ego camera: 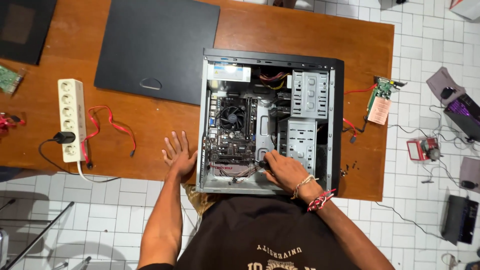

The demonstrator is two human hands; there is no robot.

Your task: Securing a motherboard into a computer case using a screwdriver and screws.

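An open computer case [337, 100] lies on its side on a wooden table [300, 30], showing a motherboard [227, 145] with a round black fan [233, 118] and grey drive cages [310, 92]. My right hand [285, 170] is inside the case near its front bottom, fingers closed on a small dark tool [262, 163] whose tip meets the board's lower edge. My left hand [178, 155] rests flat on the table, fingers spread, just left of the case wall.
The case's black side panel [155, 45] lies on the table to the left. A white power strip [71, 117] and a red cable [107, 127] sit further left. A green expansion card [380, 100] lies at the right edge. Electronics and cables litter the tiled floor at right.
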